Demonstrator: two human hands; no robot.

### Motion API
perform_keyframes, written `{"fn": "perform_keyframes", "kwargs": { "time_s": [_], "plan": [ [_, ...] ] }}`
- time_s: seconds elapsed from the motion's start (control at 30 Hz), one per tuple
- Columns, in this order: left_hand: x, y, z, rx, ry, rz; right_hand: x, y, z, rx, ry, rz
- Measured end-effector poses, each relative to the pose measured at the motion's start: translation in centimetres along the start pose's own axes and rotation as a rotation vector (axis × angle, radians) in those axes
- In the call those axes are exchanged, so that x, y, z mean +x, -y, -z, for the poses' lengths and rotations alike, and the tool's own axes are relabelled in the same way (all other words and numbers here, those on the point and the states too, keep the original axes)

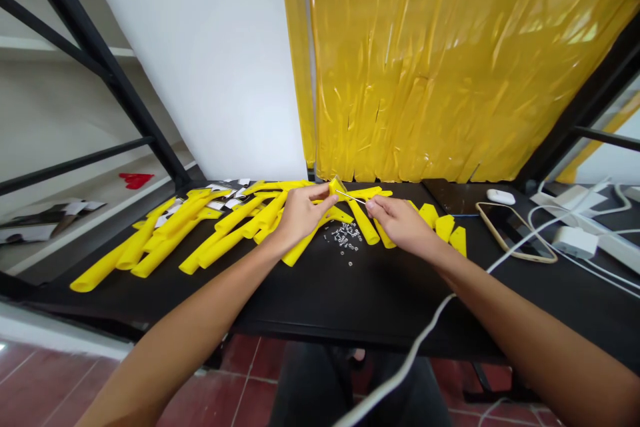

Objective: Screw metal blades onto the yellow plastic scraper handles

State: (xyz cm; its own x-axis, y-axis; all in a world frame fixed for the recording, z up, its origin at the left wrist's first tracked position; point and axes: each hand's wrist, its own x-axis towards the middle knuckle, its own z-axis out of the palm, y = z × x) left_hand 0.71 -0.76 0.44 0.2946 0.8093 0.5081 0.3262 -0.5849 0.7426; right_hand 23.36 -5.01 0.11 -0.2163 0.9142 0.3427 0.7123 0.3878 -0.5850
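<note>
My left hand (303, 213) is closed around a small yellow plastic piece (337, 185), holding it above the black table. In my right hand (397, 219) is a slim tool with a straight metal shaft (353, 197), its tip at the yellow piece; the fingers hide the rest of it. Small metal screws and nuts (345, 235) lie scattered between my hands. Several yellow tapered tubes (170, 233) are heaped to the left, and another yellow tube (367, 221) lies under the tool. Short yellow pieces (444, 228) sit beyond my right wrist.
At right are a phone in a tan case (517, 230), a dark tablet-like slab (450, 196), a white earbud-like case (501, 197) and a charger (575, 241). A white cable (425, 333) crosses my right forearm. Yellow plastic strips (450, 67) hang behind the table (280, 310).
</note>
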Motion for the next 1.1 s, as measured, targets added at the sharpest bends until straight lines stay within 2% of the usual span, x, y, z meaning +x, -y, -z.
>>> {"fn": "perform_keyframes", "kwargs": {
  "time_s": [0.1, 0.2, 0.27, 0.37, 0.43, 0.73, 0.97, 1.1],
  "plan": [
    [0.4, -0.1, 0.4, 0.014, 0.025, -0.037, 0.2, -0.5, -0.1, 0.129, 0.097, -0.017],
    [1.0, -0.1, 1.0, -0.037, -0.028, -0.041, 0.0, -0.5, 0.1, -0.051, 0.073, 0.101],
    [1.4, -0.1, 1.4, -0.108, -0.088, 0.043, -0.2, -0.4, 0.3, -0.168, 0.106, 0.197],
    [1.6, -0.3, 1.8, -0.246, -0.125, 0.208, -0.5, -0.4, 0.1, -0.199, 0.288, 0.301],
    [1.6, -0.6, 1.9, -0.315, -0.134, 0.264, -0.5, -0.6, -0.3, -0.216, 0.349, 0.339],
    [1.5, -1.2, 2.2, -0.543, -0.056, 0.404, -0.5, 0.2, -0.7, -0.314, 0.343, 0.377],
    [1.5, -1.8, 2.0, -0.555, -0.07, 0.462, -0.3, 0.2, -0.7, -0.342, 0.418, 0.406],
    [1.5, -1.8, 2.0, -0.608, -0.027, 0.484, -0.3, 0.2, -1.1, -0.345, 0.403, 0.393]
  ]
}}
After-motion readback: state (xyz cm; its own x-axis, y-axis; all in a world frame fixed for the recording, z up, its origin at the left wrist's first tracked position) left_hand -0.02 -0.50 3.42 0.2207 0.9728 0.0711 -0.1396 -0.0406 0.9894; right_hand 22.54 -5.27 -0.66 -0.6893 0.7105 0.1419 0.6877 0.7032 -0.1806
